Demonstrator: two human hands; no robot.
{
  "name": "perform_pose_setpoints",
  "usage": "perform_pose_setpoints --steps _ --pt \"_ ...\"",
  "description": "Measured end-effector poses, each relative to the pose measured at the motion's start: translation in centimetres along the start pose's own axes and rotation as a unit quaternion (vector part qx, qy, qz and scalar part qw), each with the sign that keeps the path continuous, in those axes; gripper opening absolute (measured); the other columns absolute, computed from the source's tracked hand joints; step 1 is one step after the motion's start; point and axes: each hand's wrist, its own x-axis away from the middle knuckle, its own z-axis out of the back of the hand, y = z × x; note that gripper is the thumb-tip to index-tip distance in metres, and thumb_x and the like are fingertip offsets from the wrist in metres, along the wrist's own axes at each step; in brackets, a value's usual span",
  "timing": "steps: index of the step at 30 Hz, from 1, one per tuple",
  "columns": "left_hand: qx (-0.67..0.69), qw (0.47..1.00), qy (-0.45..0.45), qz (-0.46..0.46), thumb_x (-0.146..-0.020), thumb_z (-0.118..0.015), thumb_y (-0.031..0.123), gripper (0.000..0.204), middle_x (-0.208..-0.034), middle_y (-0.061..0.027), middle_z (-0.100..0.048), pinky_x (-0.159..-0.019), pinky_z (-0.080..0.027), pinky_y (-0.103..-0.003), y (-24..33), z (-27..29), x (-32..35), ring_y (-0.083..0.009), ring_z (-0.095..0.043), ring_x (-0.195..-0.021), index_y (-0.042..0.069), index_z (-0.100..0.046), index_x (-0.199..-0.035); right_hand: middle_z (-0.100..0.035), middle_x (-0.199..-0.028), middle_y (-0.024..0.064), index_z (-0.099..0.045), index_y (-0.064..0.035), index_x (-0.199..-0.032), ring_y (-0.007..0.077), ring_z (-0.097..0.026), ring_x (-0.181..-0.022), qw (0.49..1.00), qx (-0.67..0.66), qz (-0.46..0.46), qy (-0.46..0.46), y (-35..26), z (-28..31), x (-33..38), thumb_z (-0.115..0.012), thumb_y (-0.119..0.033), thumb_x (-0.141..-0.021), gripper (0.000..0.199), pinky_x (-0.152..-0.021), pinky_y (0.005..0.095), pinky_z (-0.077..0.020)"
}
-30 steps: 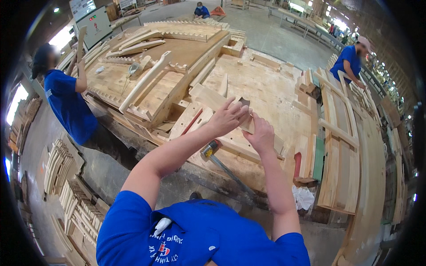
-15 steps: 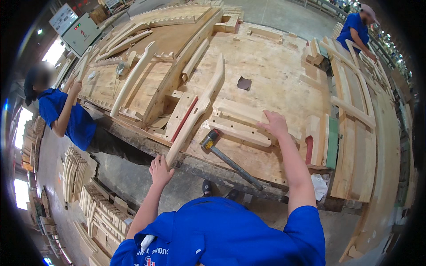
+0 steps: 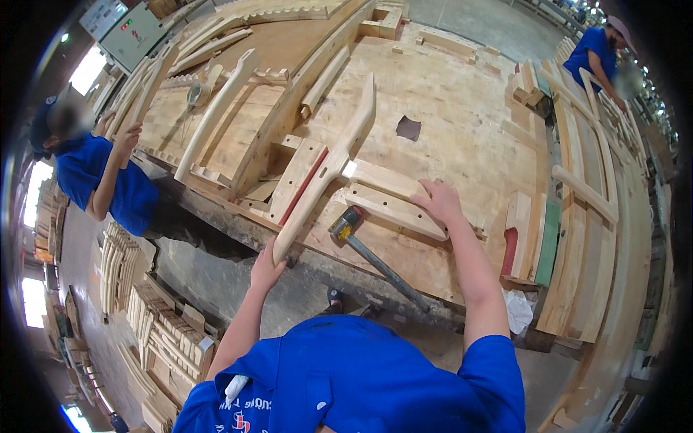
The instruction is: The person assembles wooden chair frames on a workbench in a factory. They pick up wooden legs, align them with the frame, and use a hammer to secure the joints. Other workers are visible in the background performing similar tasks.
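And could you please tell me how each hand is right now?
Left hand: closed, holding the curved wooden piece.
Right hand: touching the short board; whether closed cannot be told.

Your upper wear: one shirt (image 3: 404,382), bright blue, collared, a stitched front panel on the chest. Fastening: one small round pale button (image 3: 322,406). Sleeves: two, short, same blue—the right sleeve (image 3: 492,368) is the plainer to see. Chest marking: white lettering with a red emblem (image 3: 239,421)—above it, a small white item (image 3: 234,388), kind unclear. Your left hand (image 3: 268,268) and right hand (image 3: 442,202): bare. Footwear: dark, partly hidden.
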Motion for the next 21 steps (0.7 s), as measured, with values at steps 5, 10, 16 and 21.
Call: perform_pose_setpoints --steps 5,10,16,21 --pt "-0.023 1.0 0.008 0.007 -0.077 -0.062 0.026 0.075 -0.112 -0.0151 -0.058 -0.082 -0.048 -0.047 0.5 0.2 0.4 -0.0359 -0.058 -0.1 0.028 -0.026 -0.143 -0.066 -0.098 0.0139 -0.06 -0.0173 -0.119 0.0299 -0.061 -0.096 0.999 -0.013 -0.023 0.026 -1.6 -1.4 -1.3 -0.054 -0.059 -0.08 0.057 -0.083 0.0438 -0.0434" --pt "-0.018 0.999 0.008 0.032 -0.076 -0.062 0.023 0.075 -0.111 -0.0159 -0.061 -0.084 -0.048 -0.046 0.6 0.5 0.9 -0.0345 -0.059 -0.101 0.029 -0.028 -0.143 -0.067 -0.103 0.0115 -0.06 -0.0193 -0.121 0.0281 -0.061 -0.099 0.998 -0.022 -0.057 0.002 -2.6 -1.5 -1.6 -0.052 -0.06 -0.081 0.057 -0.086 0.0451 -0.041" --pt "-0.018 1.0 0.016 0.019 -0.075 -0.062 0.024 0.074 -0.104 -0.0145 -0.061 -0.079 -0.049 -0.046 -0.2 0.3 1.6 -0.034 -0.061 -0.095 0.029 -0.029 -0.142 -0.066 -0.104 0.0121 -0.063 -0.0178 -0.117 0.0294 -0.061 -0.1 0.998 -0.025 -0.055 0.009 -3.0 -2.0 -1.0 -0.053 -0.06 -0.08 0.057 -0.089 0.0494 -0.0368" --pt "0.005 0.999 0.032 -0.001 -0.077 -0.063 0.028 0.068 -0.104 -0.0147 -0.06 -0.083 -0.048 -0.044 -0.4 0.5 1.4 -0.0336 -0.058 -0.099 0.025 -0.035 -0.139 -0.065 -0.105 0.0126 -0.062 -0.0168 -0.118 0.0299 -0.06 -0.101 0.997 -0.016 -0.069 0.0 -3.6 -2.3 -0.9 -0.052 -0.06 -0.08 0.058 -0.09 0.0502 -0.036"
